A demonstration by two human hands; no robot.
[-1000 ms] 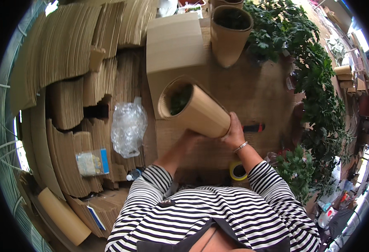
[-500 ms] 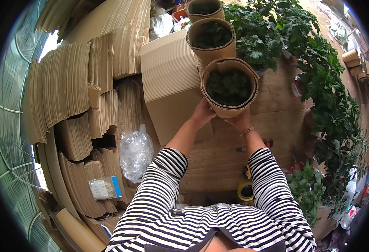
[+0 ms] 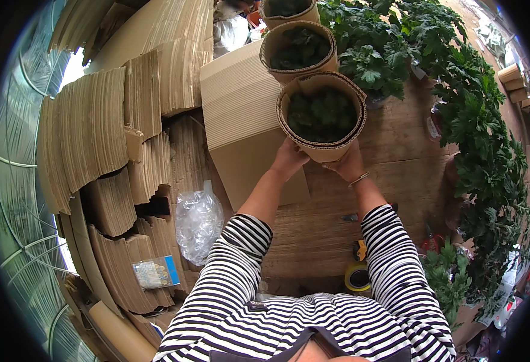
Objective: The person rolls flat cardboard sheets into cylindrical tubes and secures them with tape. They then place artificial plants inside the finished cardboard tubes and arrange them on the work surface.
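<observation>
At your left, cardboard stacks [image 3: 84,133] line the work area, with a clear plastic bag [image 3: 198,226] beside them. Next, a ribbed cardboard sheet [image 3: 241,96] lies left of the held tube.

Your left hand [image 3: 290,158] grips the lower left wall of the cardboard tube [image 3: 325,154]; some fingers are hidden. The tube lies between your hands, above the bench [image 3: 385,175] or resting on it; which cannot be told. Its long axis runs near upright, mouth facing up, base toward you. Neither hand is clearly nearer. The second tube [image 3: 279,76] stands just beyond, slightly left; contact is uncertain.

The held tube is tan, rolled in overlapping layers with a corrugated rim, and contains dark green leaves [image 3: 322,114].

Your right hand [image 3: 348,163] grips the lower right wall. Farther right, leafy plants [image 3: 458,108] form a long row.
</observation>
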